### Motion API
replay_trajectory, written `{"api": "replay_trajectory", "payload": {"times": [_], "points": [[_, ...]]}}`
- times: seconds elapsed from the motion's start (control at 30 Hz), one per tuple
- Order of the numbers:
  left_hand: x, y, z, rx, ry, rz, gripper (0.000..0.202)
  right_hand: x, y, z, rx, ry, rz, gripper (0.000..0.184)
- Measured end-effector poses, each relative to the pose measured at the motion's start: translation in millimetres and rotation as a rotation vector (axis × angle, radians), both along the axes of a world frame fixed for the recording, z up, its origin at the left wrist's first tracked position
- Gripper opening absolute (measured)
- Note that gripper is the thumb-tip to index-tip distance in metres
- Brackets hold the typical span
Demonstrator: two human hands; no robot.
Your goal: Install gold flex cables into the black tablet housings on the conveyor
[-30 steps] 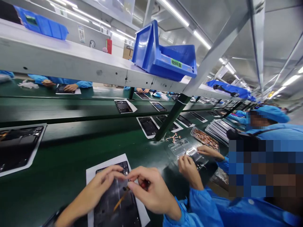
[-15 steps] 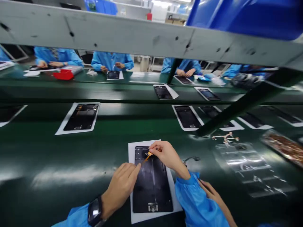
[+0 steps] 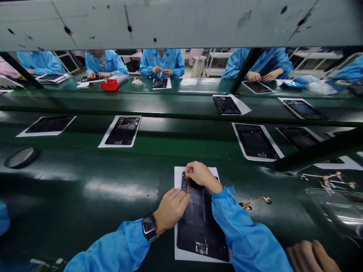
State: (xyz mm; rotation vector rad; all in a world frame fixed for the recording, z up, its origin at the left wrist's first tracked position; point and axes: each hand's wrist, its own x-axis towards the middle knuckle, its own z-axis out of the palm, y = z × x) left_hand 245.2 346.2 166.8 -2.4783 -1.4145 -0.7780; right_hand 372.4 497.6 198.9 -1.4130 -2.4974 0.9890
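A dark tablet back panel (image 3: pixel 198 223) lies on a white sheet (image 3: pixel 179 177) on the green bench in front of me. My right hand (image 3: pixel 202 176) is curled over the panel's top left corner, fingers pinched on a small orange flex cable (image 3: pixel 187 184). My left hand (image 3: pixel 171 209), with a smartwatch on its wrist, is closed with its fingertips pressing the same cable from below. A second loose orange flex cable (image 3: pixel 255 201) lies on the bench just right of my right sleeve.
More panels on white sheets (image 3: pixel 121 131) (image 3: pixel 256 141) ride the green conveyor. A grey shelf beam (image 3: pixel 181 22) spans overhead, and a dark strut (image 3: pixel 317 151) slants at right. People in blue coats work opposite. Another person's hand (image 3: pixel 309 257) shows bottom right; clear plastic trays (image 3: pixel 337 211) lie there.
The view has swung left and down from the neighbour to the bench. My hands slid to the panel's top left corner. A loose flex cable now lies at right.
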Motion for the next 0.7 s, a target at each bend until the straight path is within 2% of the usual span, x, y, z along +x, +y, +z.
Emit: {"api": "replay_trajectory", "payload": {"times": [0.07,0.23,0.37,0.5,0.7], "points": [[-1,1,-1.7,-0.005,-0.006,-0.02,0.019,-2,9,-3.1,-0.047,-0.042,0.013,0.007],[-4,1,0.9,-0.029,-0.02,-0.073,0.023,-6,35,-8.2,-0.175,-0.151,0.069,0.015],[-7,1,6.1,-0.053,-0.002,-0.121,0.023,-10,43,-4.2,-0.167,-0.245,0.081,0.019],[-10,1,6.1,-0.09,0.031,-0.12,0.024,-10,36,4.0,-0.082,-0.328,0.061,0.023],[-12,3,-3.5,-0.095,0.013,-0.083,0.02,0,3,9.5,0.111,-0.377,0.052,0.032]]}}
